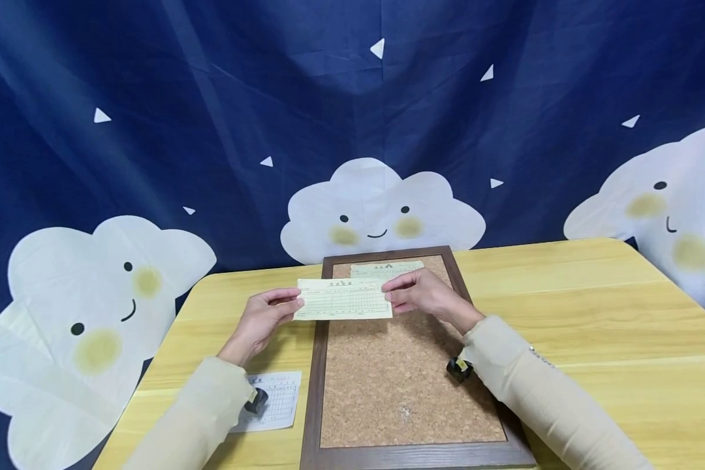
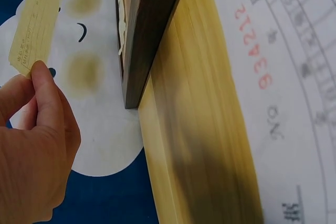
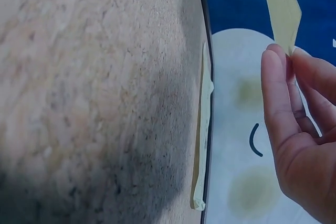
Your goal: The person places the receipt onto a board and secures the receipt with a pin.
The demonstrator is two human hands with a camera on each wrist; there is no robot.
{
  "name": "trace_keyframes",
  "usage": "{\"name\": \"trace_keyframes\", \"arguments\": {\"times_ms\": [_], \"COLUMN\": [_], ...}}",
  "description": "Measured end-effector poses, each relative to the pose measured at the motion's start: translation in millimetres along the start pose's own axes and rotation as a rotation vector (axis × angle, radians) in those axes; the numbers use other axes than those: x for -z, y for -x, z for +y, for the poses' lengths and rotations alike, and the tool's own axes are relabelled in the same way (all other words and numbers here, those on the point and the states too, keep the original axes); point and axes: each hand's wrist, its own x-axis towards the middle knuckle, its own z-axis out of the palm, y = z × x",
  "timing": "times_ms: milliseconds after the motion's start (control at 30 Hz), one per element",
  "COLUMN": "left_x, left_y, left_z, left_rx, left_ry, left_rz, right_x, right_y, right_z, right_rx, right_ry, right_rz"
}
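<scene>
Both hands hold up a pale yellow printed receipt slip [image 1: 342, 300] above the upper part of a cork board [image 1: 411, 378]. My left hand [image 1: 264, 321] pinches the slip's left edge between thumb and fingers, as the left wrist view also shows with the slip [image 2: 37, 24] tilted upward. At the opposite edge, my right hand [image 1: 425, 295] pinches it by the corner area; in the right wrist view the fingers [image 3: 275, 85] close on the slip [image 3: 283, 14]. A second yellow slip [image 1: 388, 267] lies on the board's top, partly hidden by the held one.
A dark wooden frame [image 1: 313, 418] borders the cork board on the wooden table [image 1: 593, 339]. White printed forms [image 1: 279, 405] lie left of the board, under my left wrist. Behind the table hangs a blue curtain [image 1: 329, 98] with cloud faces.
</scene>
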Motion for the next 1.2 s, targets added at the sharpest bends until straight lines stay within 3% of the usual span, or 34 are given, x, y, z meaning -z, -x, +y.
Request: {"name": "trace_keyframes", "arguments": {"times_ms": [933,1200], "left_x": [-33.2,-42.7], "left_y": [-2.2,-3.4], "left_z": [-0.7,-4.0], "left_rx": [-0.059,-0.07], "left_ry": [0.017,0.039], "left_rz": [0.025,0.023], "right_x": [25.7,33.4], "right_y": [13.1,17.5], "right_z": [3.4,5.4], "right_rx": [0.018,0.012], "right_ry": [0.032,0.036], "right_rz": [0.075,0.062]}}
